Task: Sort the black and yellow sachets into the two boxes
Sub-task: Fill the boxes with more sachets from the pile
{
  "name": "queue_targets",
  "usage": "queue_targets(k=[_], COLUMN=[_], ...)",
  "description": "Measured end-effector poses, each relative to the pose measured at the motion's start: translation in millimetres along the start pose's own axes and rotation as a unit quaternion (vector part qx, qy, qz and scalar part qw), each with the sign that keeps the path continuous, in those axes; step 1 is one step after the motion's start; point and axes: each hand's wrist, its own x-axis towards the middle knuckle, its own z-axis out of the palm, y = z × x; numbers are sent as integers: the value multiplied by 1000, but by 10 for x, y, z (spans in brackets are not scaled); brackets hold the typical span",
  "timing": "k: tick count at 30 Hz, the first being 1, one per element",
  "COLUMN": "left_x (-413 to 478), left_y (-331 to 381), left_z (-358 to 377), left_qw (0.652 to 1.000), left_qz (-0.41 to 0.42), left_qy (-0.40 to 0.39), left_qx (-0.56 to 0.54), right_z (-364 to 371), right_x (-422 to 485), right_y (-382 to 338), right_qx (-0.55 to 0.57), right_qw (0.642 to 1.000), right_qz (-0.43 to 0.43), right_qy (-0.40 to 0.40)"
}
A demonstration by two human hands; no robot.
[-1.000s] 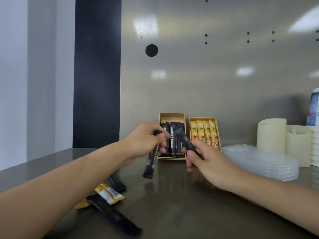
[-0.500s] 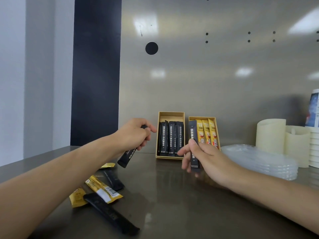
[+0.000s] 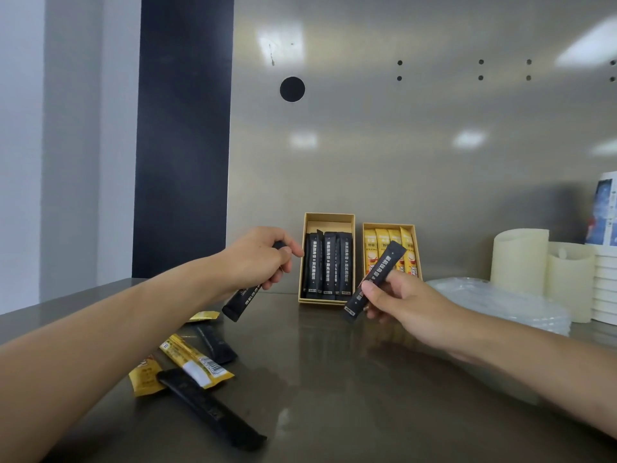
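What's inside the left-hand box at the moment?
The left box holds only black sachets, packed side by side, with bare cardboard showing above them. Whether anything lies beneath them is hidden.

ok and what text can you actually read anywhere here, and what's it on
"AFE", sideways, on the rightmost yellow sachet in the right box; a partial word.
White characters on the boxed black sachets in the left box: too blurred.
White print on the right black sachet, in the right hand, and the left black sachet, in the left hand: too blurred.
Barcode on the loose yellow sachet: digits too small.
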Motion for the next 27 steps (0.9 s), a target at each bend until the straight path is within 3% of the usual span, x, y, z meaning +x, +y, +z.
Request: queue_targets(k=[18,27], left_x=[-11,-2], left_y=[28,5], left_z=[-37,-57], left_qw=[1000,999], left_qz=[8,8], left_qy=[-16,-17], left_qx=[-2,29], right_z=[-112,-100], right_x=[71,355], right_y=[30,-106], right_qx=[39,-120], right_qw=[994,989], right_qz=[-4,-7], right_qy=[100,91])
